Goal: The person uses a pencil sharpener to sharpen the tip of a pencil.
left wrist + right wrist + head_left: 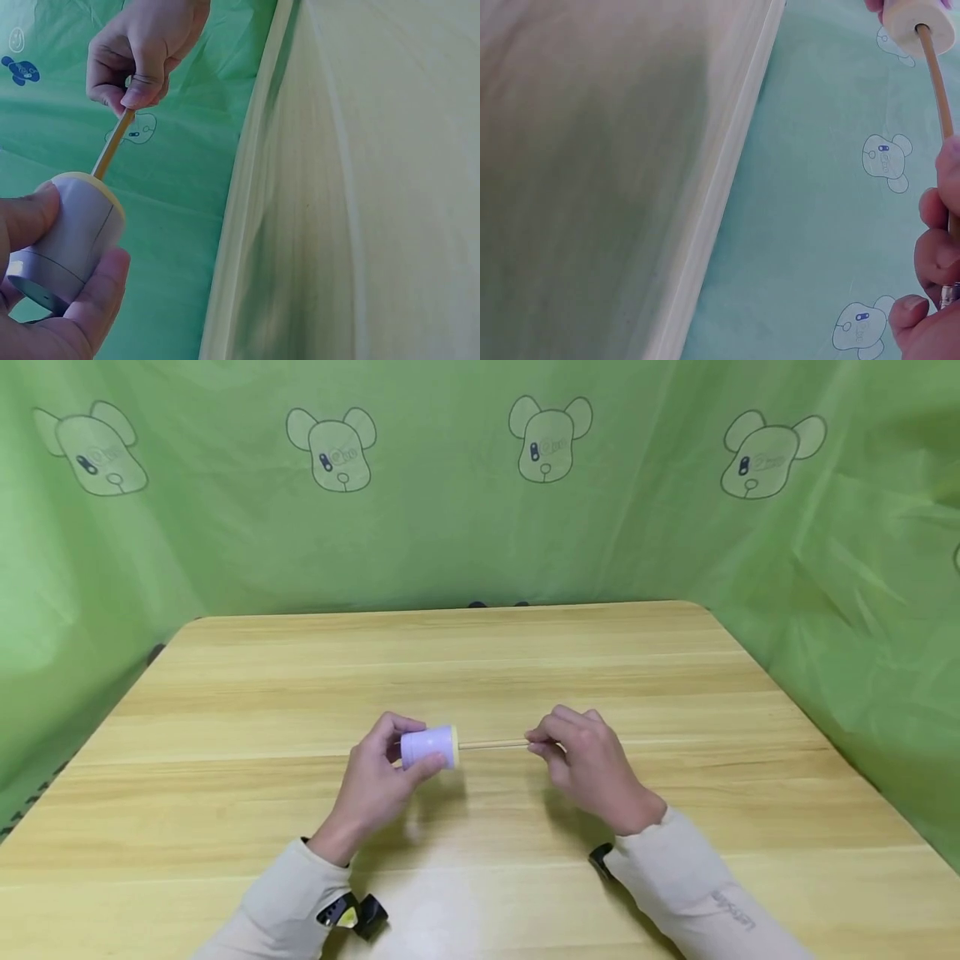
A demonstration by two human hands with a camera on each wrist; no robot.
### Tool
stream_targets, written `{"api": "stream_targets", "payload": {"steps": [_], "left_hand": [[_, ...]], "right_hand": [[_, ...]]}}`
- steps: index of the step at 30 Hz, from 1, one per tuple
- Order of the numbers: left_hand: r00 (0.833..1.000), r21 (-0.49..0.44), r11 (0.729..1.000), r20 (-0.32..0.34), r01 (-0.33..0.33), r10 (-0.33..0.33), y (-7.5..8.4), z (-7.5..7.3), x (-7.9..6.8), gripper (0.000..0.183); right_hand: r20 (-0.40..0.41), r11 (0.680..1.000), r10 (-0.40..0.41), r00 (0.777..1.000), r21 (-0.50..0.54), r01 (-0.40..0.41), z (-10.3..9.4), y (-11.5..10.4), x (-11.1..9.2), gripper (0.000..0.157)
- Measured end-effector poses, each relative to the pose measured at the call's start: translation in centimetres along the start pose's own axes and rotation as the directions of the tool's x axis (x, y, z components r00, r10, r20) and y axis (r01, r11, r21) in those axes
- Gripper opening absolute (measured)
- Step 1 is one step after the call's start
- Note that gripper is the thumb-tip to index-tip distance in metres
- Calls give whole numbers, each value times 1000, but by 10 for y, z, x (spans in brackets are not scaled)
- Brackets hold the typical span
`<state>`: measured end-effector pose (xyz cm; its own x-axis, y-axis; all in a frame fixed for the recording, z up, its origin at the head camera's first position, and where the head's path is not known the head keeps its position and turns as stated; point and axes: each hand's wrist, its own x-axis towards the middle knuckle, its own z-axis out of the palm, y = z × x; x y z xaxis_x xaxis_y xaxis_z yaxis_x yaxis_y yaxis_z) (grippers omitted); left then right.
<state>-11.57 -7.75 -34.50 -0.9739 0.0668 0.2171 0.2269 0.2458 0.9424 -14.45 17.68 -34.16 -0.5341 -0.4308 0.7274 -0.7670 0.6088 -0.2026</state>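
Observation:
My left hand grips a lilac, drum-shaped pencil sharpener, thumb on the near side and fingers behind it. The sharpener lies on its side in the hand, held above the wooden table, its pale yellow end facing right. A wood-coloured pencil runs into the hole in that end, which shows plainly in the right wrist view; its inner tip is hidden. My right hand pinches the pencil's other end between thumb and fingers. Close to the right palm, a metal ferrule shows on the pencil.
The wooden table spreads out under both hands. Green curtains with printed bear heads hang behind it and at both sides. Black wrist devices sit at the cuffs of the light sleeves.

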Motion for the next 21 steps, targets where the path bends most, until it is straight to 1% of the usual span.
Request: {"api": "stream_targets", "payload": {"steps": [4,7,9,11,13,15,18,21], "left_hand": [[1000,-9,1000,3,-17,17,-2,0,0,34],[1000,-18,1000,7,-16,16,-3,1,0,35],[1000,-16,1000,7,-11,11,-2,1,0,36],[1000,-17,1000,10,-12,12,-3,2,0,37],[1000,-18,1000,14,-15,16,-3,2,0,37],[1000,-22,1000,17,-23,23,-4,3,0,38],[999,-33,999,18,-36,37,-5,5,0,39],[998,-39,997,15,-63,63,-6,6,0,39]], "right_hand": [[24,999,36,999,30,-37,1,0,-1,24],[56,995,77,995,61,-81,0,0,-1,22],[89,988,115,989,93,-123,0,0,-1,21],[137,976,165,977,123,-182,-2,-1,0,20],[191,957,220,957,146,-249,-5,-2,1,18],[248,934,276,929,161,-320,-7,-2,3,17],[329,895,340,881,176,-411,-10,-2,6,15],[406,839,396,824,204,-504,-13,-2,7,12]]}}
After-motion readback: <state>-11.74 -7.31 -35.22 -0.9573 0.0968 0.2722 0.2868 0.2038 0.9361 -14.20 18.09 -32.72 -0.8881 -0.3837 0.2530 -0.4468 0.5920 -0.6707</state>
